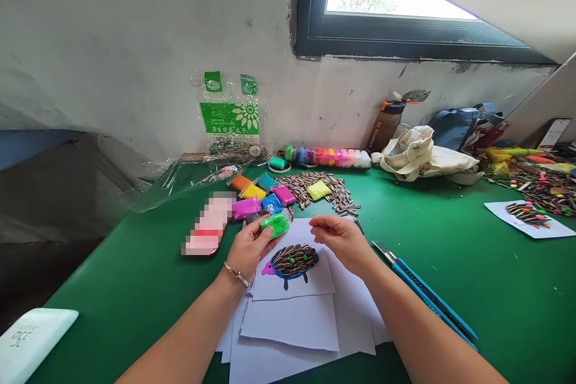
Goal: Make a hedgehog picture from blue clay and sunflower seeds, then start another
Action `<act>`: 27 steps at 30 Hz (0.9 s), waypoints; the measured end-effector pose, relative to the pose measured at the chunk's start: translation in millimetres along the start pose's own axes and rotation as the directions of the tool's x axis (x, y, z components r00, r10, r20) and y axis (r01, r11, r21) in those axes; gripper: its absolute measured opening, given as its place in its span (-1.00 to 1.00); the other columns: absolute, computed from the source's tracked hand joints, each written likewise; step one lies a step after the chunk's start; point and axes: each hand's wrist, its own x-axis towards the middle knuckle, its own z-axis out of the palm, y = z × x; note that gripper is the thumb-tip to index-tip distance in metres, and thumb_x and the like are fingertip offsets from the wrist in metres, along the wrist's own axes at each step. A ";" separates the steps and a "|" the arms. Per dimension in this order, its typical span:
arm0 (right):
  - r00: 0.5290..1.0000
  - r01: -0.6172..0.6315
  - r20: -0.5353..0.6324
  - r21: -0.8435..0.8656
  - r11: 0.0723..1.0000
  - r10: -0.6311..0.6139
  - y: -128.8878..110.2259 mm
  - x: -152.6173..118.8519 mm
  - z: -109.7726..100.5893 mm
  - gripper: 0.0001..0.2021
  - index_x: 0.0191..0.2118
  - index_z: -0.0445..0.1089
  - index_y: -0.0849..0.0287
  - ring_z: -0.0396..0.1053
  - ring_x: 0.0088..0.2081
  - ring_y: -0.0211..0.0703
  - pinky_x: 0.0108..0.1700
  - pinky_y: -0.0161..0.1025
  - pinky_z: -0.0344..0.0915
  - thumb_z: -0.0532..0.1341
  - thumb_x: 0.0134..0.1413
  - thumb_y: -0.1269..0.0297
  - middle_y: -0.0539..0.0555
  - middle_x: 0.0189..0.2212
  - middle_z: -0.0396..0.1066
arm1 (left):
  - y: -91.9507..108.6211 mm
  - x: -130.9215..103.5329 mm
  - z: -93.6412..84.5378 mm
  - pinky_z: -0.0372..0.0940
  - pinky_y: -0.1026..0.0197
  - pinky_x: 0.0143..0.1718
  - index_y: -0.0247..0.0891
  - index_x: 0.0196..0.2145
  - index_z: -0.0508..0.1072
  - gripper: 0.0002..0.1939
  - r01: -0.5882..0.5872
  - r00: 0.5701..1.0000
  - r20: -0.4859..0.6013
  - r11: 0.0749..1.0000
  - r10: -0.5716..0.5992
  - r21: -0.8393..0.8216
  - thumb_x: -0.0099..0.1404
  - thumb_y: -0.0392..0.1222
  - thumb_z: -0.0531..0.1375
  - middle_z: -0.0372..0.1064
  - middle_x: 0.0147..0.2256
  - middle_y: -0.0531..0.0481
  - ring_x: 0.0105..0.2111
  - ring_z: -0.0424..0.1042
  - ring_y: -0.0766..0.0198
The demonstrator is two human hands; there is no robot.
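My left hand (252, 246) grips a small clear packet of bright green modelling clay (275, 226) between thumb and fingers. Across from it, my right hand (344, 241) hovers with thumb and fingertips pinched together; whatever is between them is hidden. Below both hands, a hedgehog picture (294, 261) lies on white paper, its back covered in striped sunflower seeds with green clay dots, a pink head and a blue underside. Loose white sheets (290, 324) are stacked beneath it. Several coloured clay packets (247, 208) lie just beyond my left hand.
Loose sunflower seeds (335, 189) and a yellow clay packet (319, 190) lie farther back. Blue-handled cutters (432, 291) rest to the right. Against the wall are a plastic seed bag (231, 120), a clay row (335, 156), a bottle (386, 123) and a cloth bag (409, 153).
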 end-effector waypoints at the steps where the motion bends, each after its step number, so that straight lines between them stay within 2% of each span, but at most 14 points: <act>1: 1.000 -0.007 0.015 -0.021 1.000 0.007 -0.4 -0.4 0.1 -0.78 -0.32 0.43 0.19 0.32 -0.47 -0.26 -0.36 -0.27 0.27 0.21 -0.05 0.16 0.00 -0.48 0.37 | -1.7 0.9 -1.0 0.41 0.19 -0.17 -0.30 -0.07 0.42 -0.59 -0.018 1.000 0.000 1.000 0.018 0.013 0.08 -0.38 0.30 0.49 -0.19 -0.14 -0.22 0.49 0.18; 4: 0.999 0.022 0.051 -0.128 0.991 -0.016 -3.8 -1.7 -1.2 -0.77 -0.39 0.42 0.18 0.23 -0.52 -0.29 -0.45 -0.32 0.18 0.13 0.05 0.14 -0.04 -0.56 0.30 | -6.4 4.9 -6.3 0.39 0.20 -0.15 -0.28 -0.08 0.43 -0.57 -0.073 0.997 0.021 0.995 0.071 0.071 0.05 -0.31 0.33 0.48 -0.18 -0.11 -0.19 0.47 0.18; 9: 0.995 0.102 0.032 -0.206 0.973 -0.098 -7.9 -2.7 -3.0 -0.80 -0.46 0.38 0.17 0.18 -0.48 -0.27 -0.45 -0.33 0.11 0.16 0.02 0.15 -0.06 -0.57 0.26 | -7.1 9.0 -15.3 0.33 0.24 -0.11 -0.28 -0.10 0.48 -0.58 -0.227 0.974 0.092 0.906 0.208 0.356 0.04 -0.18 0.33 0.47 -0.13 -0.12 -0.12 0.42 0.14; 12: 0.994 0.108 0.012 -0.212 0.971 -0.107 -5.2 -1.8 -3.2 -0.85 -0.44 0.39 0.16 0.23 -0.46 -0.25 -0.41 -0.32 0.16 0.19 -0.02 0.19 -0.04 -0.54 0.31 | -2.7 7.2 -16.2 0.31 0.26 -0.14 -0.24 -0.14 0.51 -0.57 -0.262 0.956 0.044 0.779 0.289 0.570 -0.01 -0.13 0.36 0.50 -0.20 -0.09 -0.17 0.43 0.13; 15: 0.992 0.125 0.015 -0.237 0.963 -0.125 -0.1 -1.0 -2.8 -0.87 -0.40 0.42 0.16 0.30 -0.43 -0.23 -0.37 -0.31 0.22 0.17 -0.01 0.24 -0.01 -0.49 0.37 | 1.7 4.4 -14.5 0.32 0.21 -0.23 -0.23 -0.09 0.49 -0.52 -0.247 0.930 0.031 0.559 0.366 0.791 0.01 -0.03 0.32 0.52 -0.32 -0.07 -0.29 0.46 0.12; 18: 0.994 0.105 0.020 -0.219 0.970 -0.104 4.4 -0.6 -1.4 -0.81 -0.29 0.42 0.16 0.34 -0.45 -0.25 -0.37 -0.30 0.26 0.08 0.07 0.25 0.02 -0.42 0.43 | 3.4 2.5 -13.0 0.34 0.16 -0.26 -0.27 -0.03 0.44 -0.47 -0.244 0.929 0.063 0.476 0.364 0.845 0.06 0.02 0.26 0.51 -0.35 -0.07 -0.33 0.46 0.11; 22: 0.998 0.059 -0.008 -0.164 0.985 -0.061 5.6 0.0 0.4 -0.76 -0.13 0.32 0.14 0.39 -0.45 -0.27 -0.41 -0.32 0.28 0.03 0.12 0.25 0.04 -0.33 0.45 | 1.3 2.2 -13.2 0.35 0.14 -0.14 -0.33 0.06 0.34 -0.44 -0.256 0.939 0.092 0.493 0.332 0.831 0.13 -0.06 0.20 0.49 -0.19 -0.12 -0.21 0.47 0.13; 25: 0.998 0.052 -0.030 -0.162 0.985 -0.058 1.8 -0.6 -0.6 -0.83 -0.26 0.32 0.14 0.37 -0.50 -0.29 -0.47 -0.35 0.25 0.07 0.11 0.21 0.00 -0.43 0.44 | -1.7 2.8 -15.4 0.36 0.19 -0.11 -0.30 0.12 0.27 -0.44 -0.291 0.931 0.117 0.506 0.347 0.812 0.16 -0.13 0.17 0.47 -0.14 -0.10 -0.16 0.47 0.19; 27: 0.996 0.069 -0.037 -0.222 0.973 -0.079 -2.2 -2.0 -2.1 -0.80 -0.39 0.34 0.16 0.31 -0.55 -0.31 -0.50 -0.37 0.20 0.09 0.10 0.17 -0.04 -0.54 0.39 | -2.3 2.1 -17.2 0.37 0.19 -0.11 -0.27 0.13 0.24 -0.45 -0.360 0.896 0.172 0.441 0.410 0.822 0.18 -0.14 0.15 0.45 -0.12 -0.09 -0.15 0.46 0.21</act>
